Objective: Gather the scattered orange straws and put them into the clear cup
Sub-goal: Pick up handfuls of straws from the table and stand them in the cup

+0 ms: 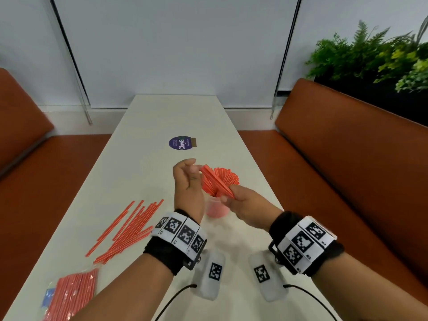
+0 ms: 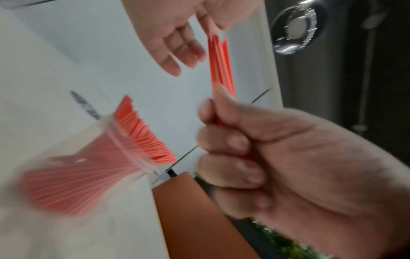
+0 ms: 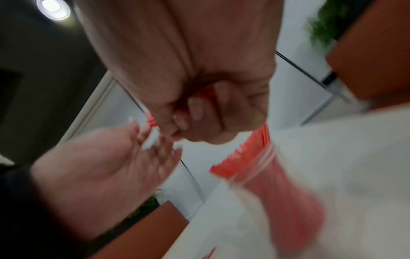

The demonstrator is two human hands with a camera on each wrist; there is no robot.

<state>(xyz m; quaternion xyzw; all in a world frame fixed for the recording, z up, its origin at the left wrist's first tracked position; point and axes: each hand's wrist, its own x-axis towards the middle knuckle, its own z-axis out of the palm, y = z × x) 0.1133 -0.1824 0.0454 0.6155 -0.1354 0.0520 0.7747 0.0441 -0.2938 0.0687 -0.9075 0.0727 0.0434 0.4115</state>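
Note:
A bundle of orange straws (image 1: 216, 181) is held slanted just above the clear cup (image 1: 217, 209), which stands mid-table with several straws fanned out of it (image 1: 228, 176). My right hand (image 1: 228, 195) grips the bundle's lower end in curled fingers. My left hand (image 1: 196, 169) pinches the upper tips between thumb and forefinger, its other fingers relaxed. The left wrist view shows the bundle (image 2: 221, 66) between the left hand (image 2: 213, 26) and the right fist (image 2: 221, 140), with the cup (image 2: 88, 166) blurred. More loose straws (image 1: 129, 228) lie on the table to the left.
A plastic packet of straws (image 1: 71, 295) lies at the near left table edge. Two white tagged devices (image 1: 212, 274) with cables sit near me. A purple sticker (image 1: 181, 142) is farther up the table. Orange benches (image 1: 347, 158) flank the table, with plants (image 1: 382, 54) back right.

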